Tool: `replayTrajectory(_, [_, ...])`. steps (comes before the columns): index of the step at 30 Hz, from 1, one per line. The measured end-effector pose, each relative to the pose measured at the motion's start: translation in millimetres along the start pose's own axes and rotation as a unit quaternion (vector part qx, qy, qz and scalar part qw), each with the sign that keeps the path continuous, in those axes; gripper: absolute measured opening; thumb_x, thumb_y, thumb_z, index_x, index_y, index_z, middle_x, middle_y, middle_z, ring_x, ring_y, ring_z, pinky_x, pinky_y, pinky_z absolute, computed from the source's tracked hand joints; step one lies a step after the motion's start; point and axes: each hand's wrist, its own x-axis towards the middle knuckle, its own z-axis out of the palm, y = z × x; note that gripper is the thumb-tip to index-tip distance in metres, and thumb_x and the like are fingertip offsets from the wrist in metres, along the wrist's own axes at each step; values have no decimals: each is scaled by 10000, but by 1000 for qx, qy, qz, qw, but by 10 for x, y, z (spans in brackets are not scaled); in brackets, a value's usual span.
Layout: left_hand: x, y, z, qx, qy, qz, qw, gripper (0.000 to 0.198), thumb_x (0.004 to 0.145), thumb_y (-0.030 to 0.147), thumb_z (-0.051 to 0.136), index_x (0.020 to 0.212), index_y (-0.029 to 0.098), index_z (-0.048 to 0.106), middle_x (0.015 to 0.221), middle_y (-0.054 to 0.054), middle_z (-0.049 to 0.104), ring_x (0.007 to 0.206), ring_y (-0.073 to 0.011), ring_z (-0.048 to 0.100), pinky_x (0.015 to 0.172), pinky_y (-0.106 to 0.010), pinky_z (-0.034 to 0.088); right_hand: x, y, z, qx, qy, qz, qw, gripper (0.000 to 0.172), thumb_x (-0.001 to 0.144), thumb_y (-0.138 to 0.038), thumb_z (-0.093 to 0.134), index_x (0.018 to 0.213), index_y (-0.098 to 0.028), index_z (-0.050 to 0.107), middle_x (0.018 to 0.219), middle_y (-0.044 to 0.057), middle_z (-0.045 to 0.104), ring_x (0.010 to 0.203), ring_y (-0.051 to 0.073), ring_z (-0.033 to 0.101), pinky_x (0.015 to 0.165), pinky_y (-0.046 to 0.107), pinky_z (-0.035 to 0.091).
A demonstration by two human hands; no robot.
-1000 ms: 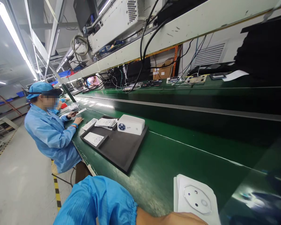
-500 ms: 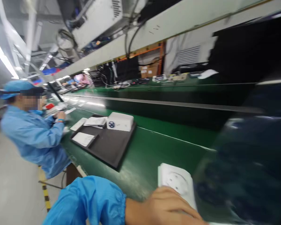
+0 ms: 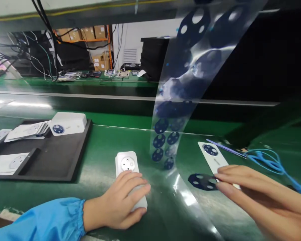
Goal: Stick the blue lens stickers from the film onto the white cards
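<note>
- Both hands rest low over a green belt (image 3: 120, 140), well apart. Left hand (image 3: 120, 204), in a blue sleeve (image 3: 40, 221), lies palm down with fingers curled over the near end of a white part (image 3: 129, 167). Right hand (image 3: 261, 197) is stretched flat, its fingertips (image 3: 222, 182) pinched on the edge of a dark disc (image 3: 202, 181).
- Film (image 3: 188, 83), a long clear strip, rises from the belt between the hands to the top of the view. It carries round dark blue stickers with small holes, crowded near its foot.
- Black tray (image 3: 60, 157) lies at left, holding a white box (image 3: 69, 123) with a blue disc on its front, a fan of white cards (image 3: 27, 130) and one flat card (image 3: 7, 163).
- White part: a small rounded block lying flat on the belt, with a round recess and small holes in its top.
- White card (image 3: 213, 157) lies by the right fingertips, a blue disc already on its far end. The loose dark disc is flat, oval-looking, with pale holes, and sits just beside this card.
- Blue cord (image 3: 268, 162) curls at far right.
- Since half a second ago the view has swung right and down: the worker in blue has left the view, the right hand, film and card have come in, and the left hand still covers the white part.
- No writing can be read.
</note>
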Motion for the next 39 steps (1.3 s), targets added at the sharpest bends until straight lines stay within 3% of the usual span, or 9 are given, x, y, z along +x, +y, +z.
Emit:
replayTrajectory(2, [-52,-117,-57,38,15,45,998,316,906,178,529,1194,72,607,1108,-145,701,1157,-289,622,1053,-485,490,35,-36,126,54,-13,87,995,147,721,-443,883,806,-342,820,864,86,745,744,260,696,604,380,568])
replayTrajectory(5, [-141,-402,-199,118,52,143,981,158,876,149,548,975,116,667,904,-75,738,976,-248,686,1004,-457,517,73,-85,393,166,-79,203,962,438,673,-445,917,1072,-325,783,751,28,703,675,197,665,589,300,557])
replayTrajectory(9, [-183,-663,-335,129,90,23,987,186,848,126,628,1028,151,667,970,-87,747,1013,-254,688,942,-459,552,52,-210,906,269,-144,264,915,414,708,-393,901,1060,-246,741,737,-13,671,665,126,615,636,232,531])
replayTrajectory(15, [-259,-629,-331,100,-24,15,995,310,879,190,623,1173,97,661,1237,-205,659,1280,-393,560,980,-571,539,23,-219,1557,300,-174,314,884,337,724,-388,880,968,-193,753,738,-8,664,630,104,571,588,214,478])
replayTrajectory(22, [-309,-632,-333,94,-93,-30,991,395,919,224,585,1301,138,634,1348,-216,584,1278,-406,539,957,-617,545,100,-17,1597,262,-145,321,899,310,765,-418,850,955,-186,773,693,-3,670,529,93,515,514,232,450])
replayTrajectory(26, [-308,-600,-306,98,-128,-37,986,469,914,278,607,1355,120,599,1461,-259,480,1406,-516,373,969,-720,487,66,-37,1638,264,-128,359,886,500,765,-399,857,1193,-218,674,703,-15,697,595,138,611,575,260,524])
replayTrajectory(30, [-335,-551,-276,100,-154,-48,982,520,920,312,623,1402,123,559,1542,-290,380,1457,-571,250,974,-768,444,-7,-3,1720,241,-93,342,904,544,763,-407,852,1221,-231,617,719,-8,717,627,158,655,580,258,545])
replayTrajectory(36, [-319,-516,-275,91,-148,-76,982,499,921,316,634,1384,147,559,1545,-327,326,1454,-579,228,924,-763,473,-90,39,1755,188,-74,278,939,478,826,-341,792,1247,-253,583,712,-24,711,639,166,678,599,268,563])
replayTrajectory(39, [-298,-514,-277,85,-143,-89,982,456,918,318,638,1343,162,592,1512,-318,356,1413,-561,306,889,-751,499,-118,41,1765,190,-65,264,943,504,851,-293,761,1305,-273,543,716,-41,703,647,160,677,599,262,557])
